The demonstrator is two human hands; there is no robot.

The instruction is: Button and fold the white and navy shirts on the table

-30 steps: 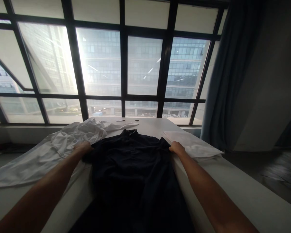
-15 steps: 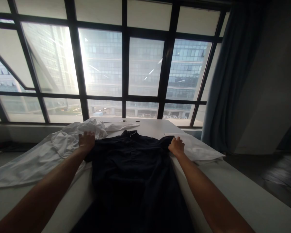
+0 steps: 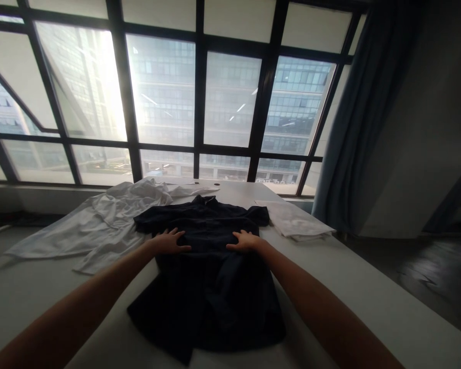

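A dark short-sleeved shirt (image 3: 207, 287) lies spread on a long white table (image 3: 369, 292), collar toward the window. My left hand (image 3: 169, 242) lies flat on the shirt's chest, left of centre, fingers stretched out. My right hand (image 3: 244, 241) rests flat on the chest right of centre, fingers also spread. Neither hand grips the cloth.
A crumpled white garment (image 3: 96, 225) sprawls on the table to the left of the dark shirt. A folded white garment (image 3: 295, 221) sits at the right, near the far end. Large windows stand behind the table, a blue curtain (image 3: 353, 118) hangs at the right.
Both hands left the shirt's sleeves and moved inward onto its chest, fingers now flat. The whole shirt lies further onto the table, its hem visible.
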